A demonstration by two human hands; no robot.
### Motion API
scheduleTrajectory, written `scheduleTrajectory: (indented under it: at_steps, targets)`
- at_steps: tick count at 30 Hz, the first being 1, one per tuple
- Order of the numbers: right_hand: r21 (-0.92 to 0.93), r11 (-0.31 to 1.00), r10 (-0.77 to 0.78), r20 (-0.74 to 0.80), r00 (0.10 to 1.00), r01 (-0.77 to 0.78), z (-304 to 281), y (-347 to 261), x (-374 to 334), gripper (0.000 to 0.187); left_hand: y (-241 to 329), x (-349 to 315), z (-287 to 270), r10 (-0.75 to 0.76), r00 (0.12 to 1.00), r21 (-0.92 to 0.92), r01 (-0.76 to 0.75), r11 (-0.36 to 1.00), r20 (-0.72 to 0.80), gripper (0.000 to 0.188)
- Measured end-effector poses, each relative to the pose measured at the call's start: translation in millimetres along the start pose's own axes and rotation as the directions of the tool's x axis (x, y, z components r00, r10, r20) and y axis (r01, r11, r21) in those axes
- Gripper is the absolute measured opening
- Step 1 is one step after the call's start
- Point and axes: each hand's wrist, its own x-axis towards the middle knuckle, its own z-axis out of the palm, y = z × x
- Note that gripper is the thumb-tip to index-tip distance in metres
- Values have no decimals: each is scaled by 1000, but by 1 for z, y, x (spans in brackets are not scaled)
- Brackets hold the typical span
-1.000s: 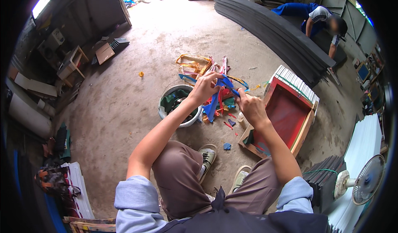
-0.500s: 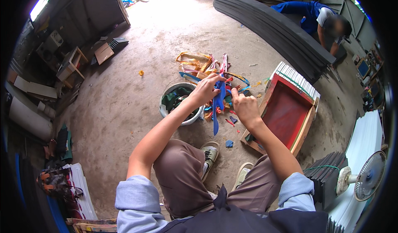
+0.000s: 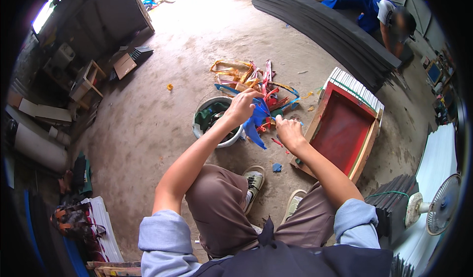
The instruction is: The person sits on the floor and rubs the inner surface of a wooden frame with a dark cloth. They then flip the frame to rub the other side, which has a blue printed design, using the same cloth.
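Note:
A floppy blue strip, like thin plastic or rubbery film, hangs between my hands above the floor. My left hand grips its upper part with bent fingers. Beside the strip's right edge, my right hand is closed in a pinch, and a stretched blue bit runs to its fingertips. Below and beyond lies a tangled heap of orange, red and blue strips. A whitish bucket stands by my left forearm, with dark green and black material inside.
Right of my right hand rests a wooden frame with a red panel, beside stacked white strips. Long dark sheets lie at the far right, where another person bends down. A fan stands at the near right.
The blue strip has bunched up, and its hanging lower end has swung to the right and risen slightly. My hands stay close together in nearly the same place.

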Motion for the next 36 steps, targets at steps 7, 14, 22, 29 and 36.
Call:
scheduleTrajectory:
  at_steps: [7, 14, 22, 29, 36]
  targets:
    - [-107, 990, 123, 304, 945, -94, 27, -1, 13, 16, 20, -8, 17, 110, 992, -9, -110, 994, 59, 42]
    - [-47, 935, 344, 359, 868, -351, 77, 77, 10, 24, 30, 9, -25, 61, 988, 78, -50, 996, -144, 46]
    - [263, 895, 274, 312, 910, -360, 48, 63, -5, 36, -46, 17, -111, -121, 917, 160, 194, 968, -381, 44]
    - [367, 848, 182, 476, 860, -382, 108, 90, 4, 45, -70, 18, -91, -197, 949, 29, 210, 977, -246, 45]
    - [474, 741, 327, 364, 872, -476, 218, 45, -14, 31, -129, -26, 54, -139, 989, 9, 138, 990, 51, 37]
